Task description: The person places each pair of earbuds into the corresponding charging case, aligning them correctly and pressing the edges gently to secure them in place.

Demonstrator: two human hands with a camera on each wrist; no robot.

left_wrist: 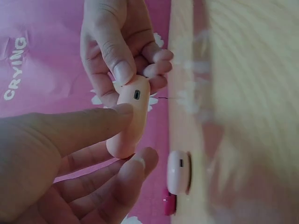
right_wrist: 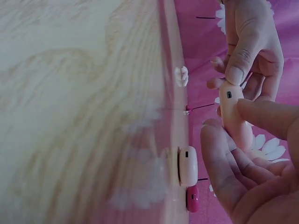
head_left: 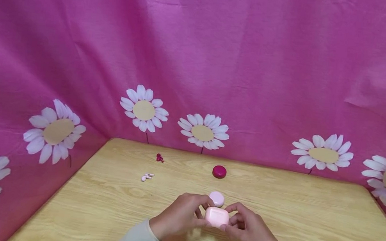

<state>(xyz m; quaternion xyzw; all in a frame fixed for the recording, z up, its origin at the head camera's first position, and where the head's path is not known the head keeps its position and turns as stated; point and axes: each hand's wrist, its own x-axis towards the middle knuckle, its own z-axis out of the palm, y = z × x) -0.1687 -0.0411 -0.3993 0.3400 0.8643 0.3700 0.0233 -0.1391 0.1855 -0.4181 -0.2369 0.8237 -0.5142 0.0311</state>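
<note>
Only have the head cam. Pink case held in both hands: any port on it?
Observer: Yes. The left wrist view shows a small dark port on the narrow edge of the pink case.
Operator: Thumb covering it?
Observer: No. The right hand has its thumb tip beside the port, not over it.
Operator: And the round one on the table?
Observer: The right wrist view shows the round pink case with a small dark slot on its side too.
</note>
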